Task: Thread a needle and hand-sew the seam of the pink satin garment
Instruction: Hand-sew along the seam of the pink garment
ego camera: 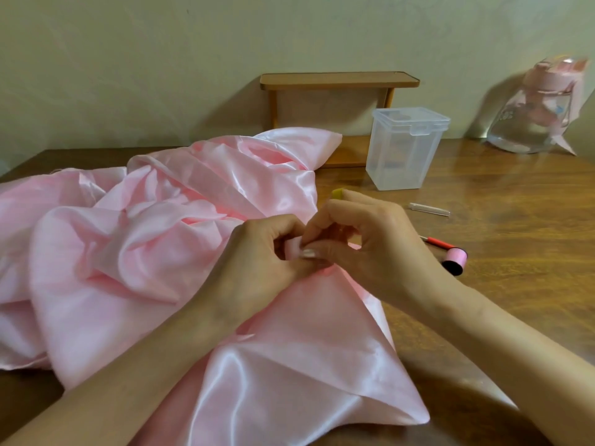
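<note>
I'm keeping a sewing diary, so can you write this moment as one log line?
left hand: pinches satin fold | right hand: pinches same fold, yellow thimble on finger | thread spool: on table | needle: not visible

Your left hand (260, 252) and right hand (363, 239) cover the fold of the pink satin garment (145, 252) they pinch, so the seam line and any needle there cannot be made out. The garment runs off the left and bottom edges. Your right wrist hides part of the thread spool (455, 260). The yellow piece (338, 194) on your fingertip is half covered. The bottle (541, 117) at the right edge is blurred — markings unreadable.
</note>
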`<state>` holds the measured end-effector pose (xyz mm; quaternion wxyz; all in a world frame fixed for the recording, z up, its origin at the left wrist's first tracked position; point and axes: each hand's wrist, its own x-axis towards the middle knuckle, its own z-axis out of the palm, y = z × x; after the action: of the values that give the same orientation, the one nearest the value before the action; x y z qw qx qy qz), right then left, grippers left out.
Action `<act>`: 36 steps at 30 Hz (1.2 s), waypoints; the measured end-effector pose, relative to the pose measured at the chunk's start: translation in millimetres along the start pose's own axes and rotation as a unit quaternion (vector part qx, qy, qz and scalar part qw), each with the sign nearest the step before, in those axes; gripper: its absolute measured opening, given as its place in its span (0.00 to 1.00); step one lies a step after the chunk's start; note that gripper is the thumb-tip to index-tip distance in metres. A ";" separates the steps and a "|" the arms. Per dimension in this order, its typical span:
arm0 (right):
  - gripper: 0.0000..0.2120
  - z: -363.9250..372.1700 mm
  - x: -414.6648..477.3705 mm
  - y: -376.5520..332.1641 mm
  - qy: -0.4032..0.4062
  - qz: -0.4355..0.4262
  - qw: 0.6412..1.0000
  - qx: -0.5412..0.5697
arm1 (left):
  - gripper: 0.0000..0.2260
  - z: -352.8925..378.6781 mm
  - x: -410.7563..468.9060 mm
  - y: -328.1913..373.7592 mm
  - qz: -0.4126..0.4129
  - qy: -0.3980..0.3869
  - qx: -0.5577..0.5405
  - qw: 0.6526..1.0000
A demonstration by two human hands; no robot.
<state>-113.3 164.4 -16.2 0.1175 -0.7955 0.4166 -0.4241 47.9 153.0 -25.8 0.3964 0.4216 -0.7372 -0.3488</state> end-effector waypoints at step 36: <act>0.07 25.6 -11.7 10.4 0.116 -0.024 0.992 0.052 | 0.06 9.9 -2.8 3.4 0.000 -0.007 0.069 0.998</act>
<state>-102.7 162.6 -44.2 0.0991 -0.7433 0.3862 -0.5372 39.0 158.6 -28.1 0.3615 0.4452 -0.7623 -0.3001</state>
